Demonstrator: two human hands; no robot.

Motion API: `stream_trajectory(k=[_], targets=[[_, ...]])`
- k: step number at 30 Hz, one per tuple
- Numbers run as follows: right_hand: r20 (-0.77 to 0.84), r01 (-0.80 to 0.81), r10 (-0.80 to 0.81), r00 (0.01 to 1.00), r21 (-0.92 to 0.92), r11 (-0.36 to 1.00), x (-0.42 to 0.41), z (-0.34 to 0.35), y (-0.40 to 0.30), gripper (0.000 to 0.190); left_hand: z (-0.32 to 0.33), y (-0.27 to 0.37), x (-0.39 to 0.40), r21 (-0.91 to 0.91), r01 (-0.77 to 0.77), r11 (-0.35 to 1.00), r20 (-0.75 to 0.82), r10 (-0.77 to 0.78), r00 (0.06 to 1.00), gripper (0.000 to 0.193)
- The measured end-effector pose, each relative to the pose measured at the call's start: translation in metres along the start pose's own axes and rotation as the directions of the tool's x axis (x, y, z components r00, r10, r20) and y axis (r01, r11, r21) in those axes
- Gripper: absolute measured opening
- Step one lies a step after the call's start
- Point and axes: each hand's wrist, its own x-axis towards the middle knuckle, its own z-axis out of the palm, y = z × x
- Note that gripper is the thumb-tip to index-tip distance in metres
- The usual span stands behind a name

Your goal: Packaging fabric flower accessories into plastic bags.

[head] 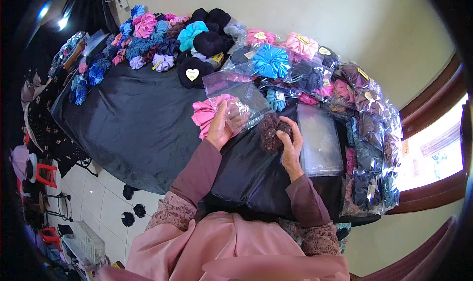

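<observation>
My left hand (218, 127) grips a pink satin scrunchie (204, 114) at the mouth of a clear plastic bag (255, 96), whose flat part reaches up and right. The scrunchie is partly inside or behind the film; how far cannot be told. In my right hand (291, 142) a dark brown scrunchie (269, 133) is pinched between thumb and fingers, close to the bag's lower right corner. Just right of that hand a stack of clear plastic bags (320, 142) lies flat on the black cloth (147, 111).
Loose scrunchies (146, 46) are heaped at the back left, beside black ones (208, 42). Bagged scrunchies (305, 74) line the back and right edge (369, 159). A wall rises behind. On the tiled floor at left lie several black scrunchies (128, 219), near a white basket (88, 240).
</observation>
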Motion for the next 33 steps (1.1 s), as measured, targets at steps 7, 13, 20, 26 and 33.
stream_trajectory(k=[7, 13, 20, 26, 33], targets=[[0.093, 0.0, 0.003, 0.996, -0.038, 0.999, 0.001, 0.005, 0.005, 0.036, 0.032, -0.002, -0.006, 0.381, -0.026, 0.924, -0.278, 0.142, 0.95, 0.062], [0.045, -0.027, 0.03, 0.999, -0.072, 0.997, 0.001, 0.01, 0.006, 0.034, 0.039, -0.007, -0.006, 0.337, -0.015, 0.941, -0.193, 0.085, 0.978, 0.067], [-0.102, -0.025, 0.013, 0.995, -0.118, 0.993, 0.006, 0.009, 0.009, 0.034, 0.041, -0.012, -0.006, 0.44, -0.005, 0.898, -0.122, 0.066, 0.99, 0.066], [0.079, -0.058, 0.07, 0.994, -0.139, 0.989, 0.004, 0.008, 0.014, 0.031, 0.035, -0.02, -0.003, 0.474, -0.003, 0.88, -0.106, 0.061, 0.993, 0.069], [0.245, -0.136, 0.19, 0.951, -0.223, 0.965, 0.001, 0.01, -0.001, 0.033, 0.043, -0.02, -0.005, 0.474, -0.011, 0.881, -0.161, 0.099, 0.982, 0.07]])
